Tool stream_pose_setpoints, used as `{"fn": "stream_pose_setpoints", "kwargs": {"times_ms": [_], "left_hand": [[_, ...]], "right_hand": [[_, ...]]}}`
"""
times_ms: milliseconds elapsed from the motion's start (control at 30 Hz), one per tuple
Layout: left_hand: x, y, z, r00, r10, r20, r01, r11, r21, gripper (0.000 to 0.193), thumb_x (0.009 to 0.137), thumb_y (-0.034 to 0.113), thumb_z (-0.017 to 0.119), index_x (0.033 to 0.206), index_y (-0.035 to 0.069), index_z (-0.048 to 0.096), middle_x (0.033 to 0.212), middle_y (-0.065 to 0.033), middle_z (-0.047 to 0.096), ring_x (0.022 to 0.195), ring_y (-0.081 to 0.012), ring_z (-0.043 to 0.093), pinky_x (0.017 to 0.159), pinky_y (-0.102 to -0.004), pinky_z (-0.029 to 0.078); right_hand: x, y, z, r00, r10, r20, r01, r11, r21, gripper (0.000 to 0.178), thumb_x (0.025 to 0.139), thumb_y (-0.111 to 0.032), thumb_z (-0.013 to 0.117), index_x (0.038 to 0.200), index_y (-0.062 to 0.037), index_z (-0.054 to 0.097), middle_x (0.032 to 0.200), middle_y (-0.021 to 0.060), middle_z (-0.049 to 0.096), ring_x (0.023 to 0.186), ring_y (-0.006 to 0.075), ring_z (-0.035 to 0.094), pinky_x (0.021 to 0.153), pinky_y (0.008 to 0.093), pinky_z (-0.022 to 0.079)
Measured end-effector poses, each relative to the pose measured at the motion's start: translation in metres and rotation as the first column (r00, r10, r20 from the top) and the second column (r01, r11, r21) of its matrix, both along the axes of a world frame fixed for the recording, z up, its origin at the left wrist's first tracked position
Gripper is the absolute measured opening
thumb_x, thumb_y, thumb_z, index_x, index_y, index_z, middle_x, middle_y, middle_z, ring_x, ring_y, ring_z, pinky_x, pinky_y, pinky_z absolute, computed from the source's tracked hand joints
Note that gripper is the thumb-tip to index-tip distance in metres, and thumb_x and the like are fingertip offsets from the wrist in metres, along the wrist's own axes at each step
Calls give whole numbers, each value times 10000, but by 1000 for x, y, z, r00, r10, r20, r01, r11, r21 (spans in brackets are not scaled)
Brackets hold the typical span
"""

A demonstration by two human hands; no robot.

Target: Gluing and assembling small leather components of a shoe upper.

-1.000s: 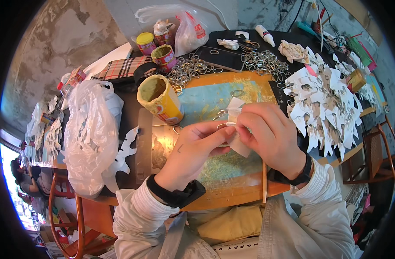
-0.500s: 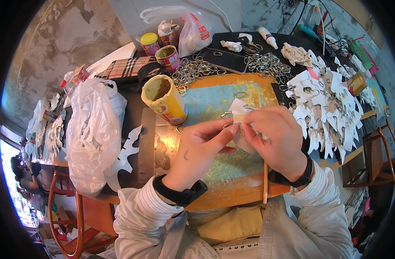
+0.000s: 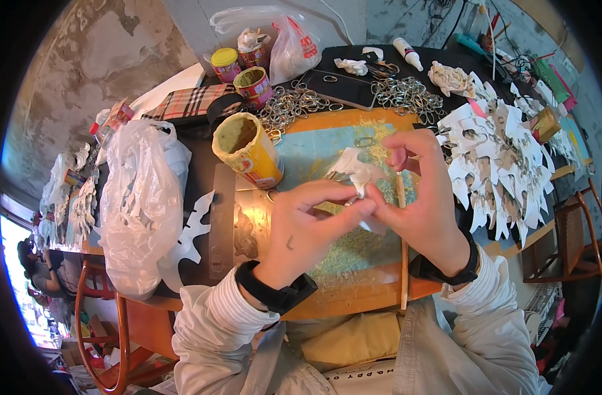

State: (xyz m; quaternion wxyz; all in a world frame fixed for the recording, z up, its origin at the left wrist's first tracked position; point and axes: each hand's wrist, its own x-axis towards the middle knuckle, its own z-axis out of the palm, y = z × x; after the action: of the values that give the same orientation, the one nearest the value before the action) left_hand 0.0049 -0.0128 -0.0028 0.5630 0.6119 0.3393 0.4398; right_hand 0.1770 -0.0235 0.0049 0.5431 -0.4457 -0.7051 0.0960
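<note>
Between my two hands is a white cut-out piece of leather-like material [image 3: 357, 168], pinched and folded in its middle. My left hand [image 3: 309, 222] grips it between thumb and forefinger over the work board. The thumb of my right hand [image 3: 427, 205] presses against the fold from the other side, while its forefinger and another finger are raised apart from the thumb. Just beyond the piece, a single metal ring [image 3: 365, 141] lies on the blue, yellow-smeared mat [image 3: 307, 146]. Whether a ring sits inside the fold is hidden by my fingers.
A yellow glue can [image 3: 253, 158] stands left of the mat. Piled metal rings [image 3: 288, 108] lie behind it, near a dark phone-like slab [image 3: 340, 88]. White cut pieces [image 3: 495, 168] heap up at right; a plastic bag [image 3: 143, 204] lies left. A wooden stick [image 3: 404, 263] rests right.
My right forefinger has lifted up and away from the piece. The white piece is now folded and pinched, with its far end spread outward. My left hand has barely moved.
</note>
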Motion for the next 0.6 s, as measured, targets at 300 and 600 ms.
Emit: {"fn": "stream_pose_setpoints", "kwargs": {"times_ms": [300, 600], "left_hand": [[-6, 6, -20, 918, 128, 377, -74, 985, -155, 42, 881, 34, 669, 911, 5, 674, 847, -16, 623, 739, -68, 570, 674, -215, 469], [-10, 7, -15, 941, 56, 333, 49, 953, -300, 27, 880, 41, 675, 892, 20, 663, 889, -31, 656, 769, -75, 578, 724, -225, 466]], "right_hand": [[14, -2, -9, 916, 182, -359, -333, 845, -420, 388, 859, -365, 709, 1045, -40, 607, 777, 46, 583, 685, 91, 530, 619, 250, 430], [2, 2, -14, 856, 372, -358, -504, 751, -426, 260, 899, -297, 675, 927, -40, 685, 707, 60, 635, 605, 130, 575, 559, 281, 435]]}}
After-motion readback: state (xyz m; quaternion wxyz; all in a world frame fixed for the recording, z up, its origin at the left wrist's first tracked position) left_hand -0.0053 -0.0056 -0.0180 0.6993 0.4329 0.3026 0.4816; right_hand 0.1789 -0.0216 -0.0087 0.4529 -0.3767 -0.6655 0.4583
